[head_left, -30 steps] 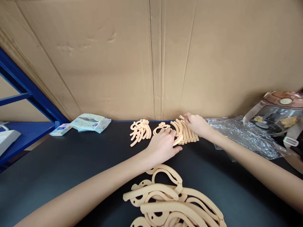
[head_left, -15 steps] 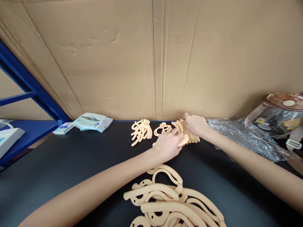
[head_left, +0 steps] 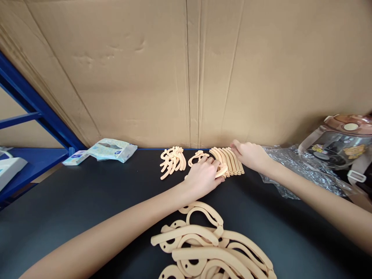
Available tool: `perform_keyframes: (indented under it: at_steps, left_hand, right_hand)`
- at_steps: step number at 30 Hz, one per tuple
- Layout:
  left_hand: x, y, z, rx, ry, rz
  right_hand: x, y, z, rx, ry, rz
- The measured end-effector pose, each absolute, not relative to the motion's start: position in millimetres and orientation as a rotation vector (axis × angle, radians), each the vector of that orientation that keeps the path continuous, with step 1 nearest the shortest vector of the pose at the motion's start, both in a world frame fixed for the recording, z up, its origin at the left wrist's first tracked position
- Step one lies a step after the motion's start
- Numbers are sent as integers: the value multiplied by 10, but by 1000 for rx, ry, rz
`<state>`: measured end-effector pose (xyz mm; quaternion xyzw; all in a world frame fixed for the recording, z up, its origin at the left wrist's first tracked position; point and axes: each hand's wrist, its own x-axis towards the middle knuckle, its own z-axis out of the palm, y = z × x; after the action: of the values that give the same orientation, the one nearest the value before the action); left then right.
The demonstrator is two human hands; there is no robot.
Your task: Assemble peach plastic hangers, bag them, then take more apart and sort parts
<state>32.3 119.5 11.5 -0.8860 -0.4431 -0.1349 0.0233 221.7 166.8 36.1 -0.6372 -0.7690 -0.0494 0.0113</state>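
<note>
My left hand (head_left: 203, 176) is closed on a curved beige piece (head_left: 222, 171) that looks like part of a folding hanger. It is just in front of a neat row of slim curved beige strips (head_left: 231, 161), whose near left part it covers. At the right end of that row is my right hand (head_left: 251, 156), its fingers curled together. What they hold, if anything, is hidden. Left of my left hand lie a small pile of beige hooked and curved pieces (head_left: 173, 161) and a looped beige piece (head_left: 197, 155), partly covered by the hand.
A large heap of beige hanger parts (head_left: 200, 254) lies close to me on the black tabletop (head_left: 95, 201). Crumpled clear plastic (head_left: 290, 170) and a strapped transparent bottle (head_left: 337, 145) are at right. Tissue packs (head_left: 113, 149) sit far left by a blue frame (head_left: 37, 97). Cardboard (head_left: 139, 77) stands behind.
My right hand has drawn slightly right, off the row, and more strips show in line. My left hand keeps its curved piece and has shifted only slightly.
</note>
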Motion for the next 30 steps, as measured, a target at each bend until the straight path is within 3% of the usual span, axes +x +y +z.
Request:
perform_keyframes:
  at_steps: [11, 17, 23, 30]
  left_hand:
    - [353, 1226, 115, -2865, -1389, -522]
    - [227, 1199, 377, -2895, -1626, -929]
    - [112, 1222, 531, -2903, -1789, -1511]
    - [14, 1194, 707, -2926, -1755, -1910]
  right_hand:
    - [2400, 1460, 231, -1896, -2528, -5]
    - [2292, 1313, 397, -1852, -2417, -148]
    - [1883, 1024, 660, -1128, -2302, 476]
    - [1725, 1129, 754, -1079, -1972, 662]
